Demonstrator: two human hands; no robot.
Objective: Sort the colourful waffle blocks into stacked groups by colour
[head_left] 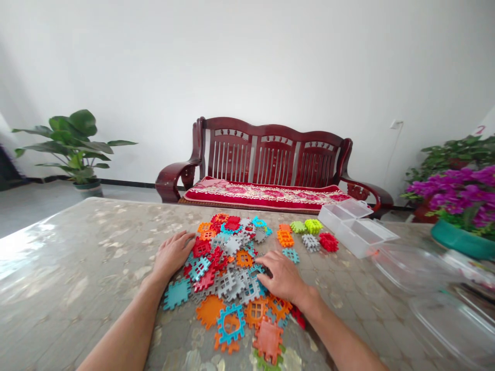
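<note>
A heap of interlocking plastic building tiles (232, 288), in red, orange, grey and blue, covers the middle of the table. My left hand (175, 252) rests flat at the heap's left side, fingers stretched out beside a red tile (201, 247). My right hand (281, 274) is over the heap's right side, its thumb and index finger apart near a blue tile (257, 269). Its other fingers are partly hidden. At the near end lie a blue frame tile (221, 334) and a salmon tile (268, 337). A teal tile (177, 294) lies by my left forearm.
Right of the heap sit small stacks: orange (285, 238), yellow-green (313, 225), grey (311, 242) and red (328, 241). Beyond them are a clear divided box (353, 234), transparent lids (410, 268) and a teal flower pot (460, 239). A wooden bench (270, 129) stands behind the table.
</note>
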